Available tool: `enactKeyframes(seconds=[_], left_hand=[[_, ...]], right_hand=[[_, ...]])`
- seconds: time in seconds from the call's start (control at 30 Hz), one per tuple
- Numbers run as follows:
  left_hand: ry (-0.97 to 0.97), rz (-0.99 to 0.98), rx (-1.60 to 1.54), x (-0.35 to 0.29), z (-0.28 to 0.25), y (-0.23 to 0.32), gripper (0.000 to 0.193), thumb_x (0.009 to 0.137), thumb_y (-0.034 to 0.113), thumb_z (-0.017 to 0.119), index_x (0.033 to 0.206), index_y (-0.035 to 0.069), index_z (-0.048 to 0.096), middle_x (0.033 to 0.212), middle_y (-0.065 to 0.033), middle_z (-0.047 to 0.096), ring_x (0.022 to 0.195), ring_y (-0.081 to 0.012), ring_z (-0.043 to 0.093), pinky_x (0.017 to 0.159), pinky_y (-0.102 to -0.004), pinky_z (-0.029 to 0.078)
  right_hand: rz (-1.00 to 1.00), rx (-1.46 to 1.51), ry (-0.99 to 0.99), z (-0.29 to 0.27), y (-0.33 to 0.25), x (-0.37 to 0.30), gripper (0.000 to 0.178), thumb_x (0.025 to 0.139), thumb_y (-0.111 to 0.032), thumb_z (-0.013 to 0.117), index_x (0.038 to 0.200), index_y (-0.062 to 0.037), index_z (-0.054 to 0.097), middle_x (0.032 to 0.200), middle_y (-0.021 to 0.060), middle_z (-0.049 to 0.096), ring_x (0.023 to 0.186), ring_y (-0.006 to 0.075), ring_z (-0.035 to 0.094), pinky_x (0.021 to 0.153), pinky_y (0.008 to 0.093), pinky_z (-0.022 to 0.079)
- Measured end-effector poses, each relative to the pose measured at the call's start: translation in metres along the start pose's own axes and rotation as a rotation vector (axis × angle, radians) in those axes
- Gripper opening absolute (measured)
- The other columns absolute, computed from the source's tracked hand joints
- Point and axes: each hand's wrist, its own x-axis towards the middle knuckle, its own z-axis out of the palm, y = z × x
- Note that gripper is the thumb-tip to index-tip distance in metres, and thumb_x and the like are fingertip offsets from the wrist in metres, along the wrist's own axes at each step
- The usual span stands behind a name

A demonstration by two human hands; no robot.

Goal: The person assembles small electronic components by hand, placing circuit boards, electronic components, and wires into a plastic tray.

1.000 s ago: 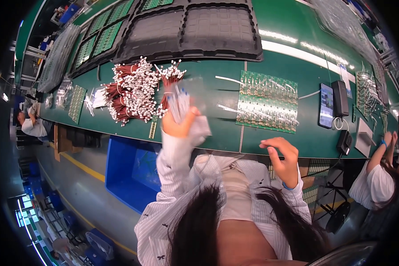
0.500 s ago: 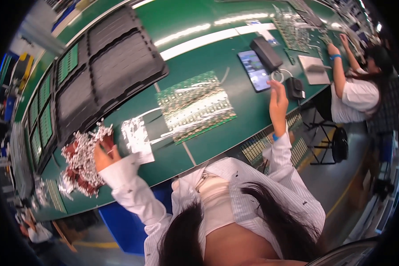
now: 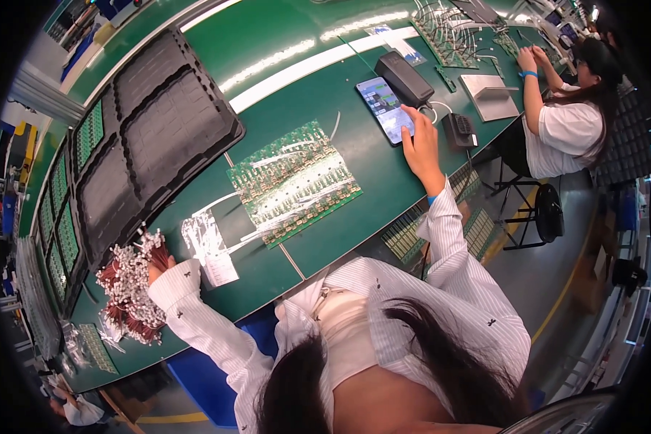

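Observation:
My right hand (image 3: 423, 150) is at the smartphone (image 3: 385, 108), fingers stretched out and holding nothing. A fingertip is over or on the lower right of its lit screen; I cannot tell if it touches. At the left, my left hand (image 3: 159, 269) reaches into a heap of red-brown wires with white connectors (image 3: 132, 286). Its fingers are mostly hidden by the wires and the sleeve. Between my hands lies a panel of green circuit boards (image 3: 296, 184) with white wires across it. Left of the panel is a clear plastic bag (image 3: 208, 242) with white pieces.
Black trays (image 3: 152, 123), some holding green boards, stand along the back left. Beyond the phone are a black box (image 3: 405, 78), a black adapter (image 3: 459, 130) and a metal bracket (image 3: 490, 98). At the right a co-worker (image 3: 564, 123) sits at the same green table.
My right hand has come over the phone's lower screen, from beside it. My left hand has sunk deeper into the wire heap. The whole view has shifted slightly.

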Motion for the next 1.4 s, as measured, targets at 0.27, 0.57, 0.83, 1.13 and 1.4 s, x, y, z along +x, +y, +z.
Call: enactKeyframes(seconds=[0.27,0.57,0.83,1.13,1.4], left_hand=[[0.041,-0.194,-0.268,0.004,-0.005,-0.001,0.028,0.081,0.021,0.057,0.092,-0.004,0.050,0.074,-0.0122,0.056,0.064,-0.0227,0.054,0.059,-0.0319,0.044],[-0.467,-0.390,-1.123,-0.055,-0.014,0.041,0.020,0.085,0.019,0.050,0.086,-0.001,0.046,0.061,-0.0082,0.048,0.051,-0.0152,0.047,0.049,-0.0276,0.040],[-0.916,-0.371,-1.030,-0.074,0.041,0.020,0.036,0.086,0.019,0.047,0.106,-0.011,0.047,0.082,-0.0175,0.059,0.054,-0.0140,0.048,0.050,-0.0282,0.041],[-0.860,-0.474,-0.867,-0.062,0.045,0.001,0.037,0.086,0.021,0.047,0.109,-0.008,0.050,0.057,-0.0092,0.054,0.047,-0.0139,0.049,0.046,-0.0232,0.040],[-0.607,-0.501,-0.863,-0.050,0.033,-0.002,0.037,0.088,0.023,0.045,0.109,-0.006,0.051,0.069,-0.0095,0.059,0.054,-0.0105,0.051,0.047,-0.0228,0.044]], right_hand=[[0.028,0.016,0.021,0.003,0.002,0.000,0.037,0.083,-0.014,0.047,0.119,-0.0079,0.044,0.114,0.0099,0.049,0.106,0.0250,0.043,0.090,0.0350,0.030],[0.053,0.040,0.007,0.001,0.002,0.000,0.037,0.082,-0.016,0.048,0.118,-0.0077,0.043,0.114,0.0105,0.049,0.107,0.0265,0.042,0.089,0.0363,0.031],[0.014,-0.037,-0.040,0.004,0.001,0.001,0.042,0.081,-0.017,0.050,0.121,-0.0082,0.040,0.113,0.0087,0.049,0.106,0.0240,0.041,0.088,0.0362,0.030],[0.019,0.076,0.046,0.000,0.001,0.001,0.040,0.081,-0.016,0.051,0.119,-0.0078,0.041,0.112,0.0103,0.050,0.105,0.0274,0.043,0.088,0.0373,0.032],[-0.001,0.142,0.103,-0.005,-0.002,-0.009,0.021,0.081,-0.010,0.050,0.101,-0.0055,0.056,0.098,0.0096,0.056,0.097,0.0259,0.050,0.083,0.0342,0.038]])
